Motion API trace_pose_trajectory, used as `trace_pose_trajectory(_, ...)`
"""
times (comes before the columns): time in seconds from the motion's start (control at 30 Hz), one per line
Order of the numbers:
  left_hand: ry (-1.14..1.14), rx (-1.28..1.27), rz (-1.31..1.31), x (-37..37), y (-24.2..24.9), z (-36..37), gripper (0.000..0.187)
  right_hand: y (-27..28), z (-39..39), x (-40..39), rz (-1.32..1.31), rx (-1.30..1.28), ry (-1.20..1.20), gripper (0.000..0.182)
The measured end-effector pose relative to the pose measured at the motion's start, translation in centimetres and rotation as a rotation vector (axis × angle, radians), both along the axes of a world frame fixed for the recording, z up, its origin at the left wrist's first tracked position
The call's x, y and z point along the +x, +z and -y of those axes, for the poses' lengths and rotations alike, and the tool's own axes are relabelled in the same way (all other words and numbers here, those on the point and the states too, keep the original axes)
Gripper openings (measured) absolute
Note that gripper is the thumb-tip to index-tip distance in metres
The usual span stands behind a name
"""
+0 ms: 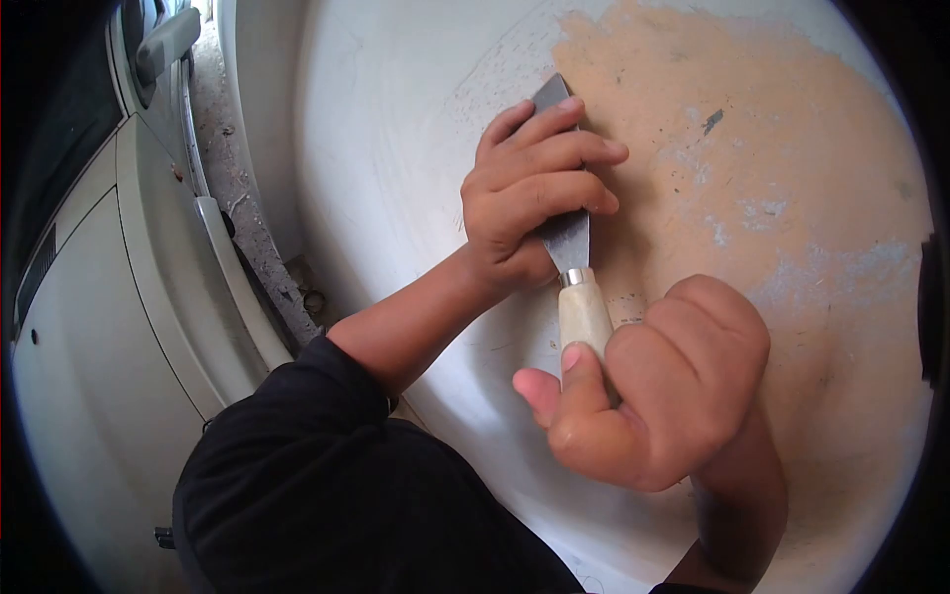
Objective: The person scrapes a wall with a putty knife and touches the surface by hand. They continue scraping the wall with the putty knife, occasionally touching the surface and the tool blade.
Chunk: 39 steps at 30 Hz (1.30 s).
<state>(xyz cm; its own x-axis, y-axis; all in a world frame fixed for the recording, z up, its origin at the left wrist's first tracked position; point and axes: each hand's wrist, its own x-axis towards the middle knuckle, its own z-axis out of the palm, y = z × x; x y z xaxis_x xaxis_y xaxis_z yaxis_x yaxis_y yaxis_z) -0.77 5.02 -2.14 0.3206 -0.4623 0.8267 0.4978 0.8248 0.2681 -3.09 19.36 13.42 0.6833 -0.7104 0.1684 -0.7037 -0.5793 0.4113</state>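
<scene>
Black sleeve nearest, on the left arm. Right hand clenched around the pale wooden handle of a scraper, thumb up along it. Left hand fingers curled flat over the metal blade, pressing it against the white wall. Blade tip sits at the edge of the bare orange patch. White appliance off to the left, well apart.

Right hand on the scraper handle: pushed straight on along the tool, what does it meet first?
Likely the left hand, pressing the scraper blade just ahead of the right hand; beyond lies the tan filler patch.
</scene>
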Motion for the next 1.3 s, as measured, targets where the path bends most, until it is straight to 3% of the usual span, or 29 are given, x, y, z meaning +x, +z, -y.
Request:
trace_pose_trajectory(0.7, 0.017, 0.045, 0.019, -0.3, 0.1, 0.3, 0.027, -0.2, 1.4, -0.4, -0.061, -0.165, 0.130, 0.029)
trace_pose_trajectory(0.87, 0.002, 0.067, 0.022, -0.7, 0.0, 0.5, 0.032, -0.4, 1.8, -0.4, -0.035, -0.132, 0.061, 0.028)
trace_pose_trajectory(1.13, -0.021, 0.014, -0.009, -0.8, -0.2, 0.7, 0.029, -0.9, 1.7, -0.5, -0.100, -0.276, 0.124, 0.022)
trace_pose_trajectory(1.3, -0.044, 0.021, -0.002, -0.8, -0.4, 0.8, 0.030, -1.1, 1.9, -0.2, -0.048, -0.211, 0.070, 0.022)
